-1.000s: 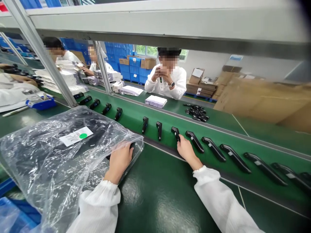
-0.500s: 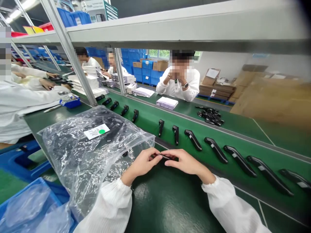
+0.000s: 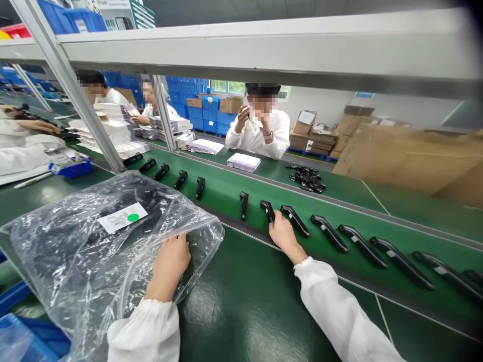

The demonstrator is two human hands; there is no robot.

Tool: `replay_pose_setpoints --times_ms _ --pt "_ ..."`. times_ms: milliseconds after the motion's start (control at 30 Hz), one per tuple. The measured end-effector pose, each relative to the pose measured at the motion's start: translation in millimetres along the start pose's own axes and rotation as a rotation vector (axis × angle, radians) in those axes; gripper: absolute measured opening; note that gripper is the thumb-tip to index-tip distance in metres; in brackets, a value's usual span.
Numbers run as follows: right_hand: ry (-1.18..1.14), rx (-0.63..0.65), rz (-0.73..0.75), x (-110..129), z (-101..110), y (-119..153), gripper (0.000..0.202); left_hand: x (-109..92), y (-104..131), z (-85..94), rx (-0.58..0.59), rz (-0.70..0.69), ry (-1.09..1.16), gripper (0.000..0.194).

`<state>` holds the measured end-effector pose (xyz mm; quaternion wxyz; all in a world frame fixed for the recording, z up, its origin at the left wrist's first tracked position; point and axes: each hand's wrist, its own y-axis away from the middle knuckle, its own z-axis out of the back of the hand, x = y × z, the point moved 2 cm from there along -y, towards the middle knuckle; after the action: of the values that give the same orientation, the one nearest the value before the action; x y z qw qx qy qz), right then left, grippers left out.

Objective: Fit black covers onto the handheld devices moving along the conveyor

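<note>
My left hand (image 3: 171,264) reaches into the mouth of a large clear plastic bag (image 3: 124,271), its fingertips hidden by the plastic and dark contents. Whether it holds anything there I cannot tell. On the green belt, my right hand (image 3: 283,232) has its fingers closed round the lower end of a black angled handheld device (image 3: 267,209). Another such device (image 3: 295,220) lies just right of that hand, and one more (image 3: 244,205) lies to its left. A white label with a green dot (image 3: 123,217) is on the bag.
More black devices (image 3: 362,245) lie spaced along the belt (image 3: 222,206). Across it, a person in white (image 3: 260,136) sits behind a stack of white boxes (image 3: 243,162) and a pile of small black parts (image 3: 307,178). A metal post (image 3: 71,90) and overhead shelf (image 3: 241,50) frame the bench.
My hands have parted from a small dark piece held between them. The left has gone into the bag; the right has moved forward onto a device. The view has turned slightly right.
</note>
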<state>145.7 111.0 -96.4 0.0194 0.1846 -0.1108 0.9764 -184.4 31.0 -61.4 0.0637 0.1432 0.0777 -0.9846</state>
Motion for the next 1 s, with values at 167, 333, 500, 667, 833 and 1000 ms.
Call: replay_pose_setpoints --times_ms 167,333,500,667,833,1000 --pt "0.107 0.001 -0.028 -7.5 -4.7 -9.8 0.037 -11.8 -5.9 -0.4 -0.001 0.025 0.256 0.036" --pt "0.006 -0.165 0.029 -0.1 9.3 2.4 0.044 -40.7 0.1 -4.8 0.072 0.027 0.681 0.020" --pt "-0.871 0.136 0.172 59.8 5.5 44.6 0.045 -77.0 23.2 -15.8 0.096 -0.043 0.982 0.019" --pt "-1.281 0.211 0.047 94.4 -4.0 57.9 0.046 -89.3 32.9 -23.9 0.126 -0.131 0.884 0.018" --pt "-0.934 0.052 -0.006 44.5 -9.7 20.6 0.046 -43.7 12.4 -14.9 -0.004 -0.083 0.528 0.017" --pt "-0.413 -0.065 0.065 8.1 -8.8 0.4 0.035 10.1 -19.3 -10.1 -0.153 0.112 0.176 0.040"
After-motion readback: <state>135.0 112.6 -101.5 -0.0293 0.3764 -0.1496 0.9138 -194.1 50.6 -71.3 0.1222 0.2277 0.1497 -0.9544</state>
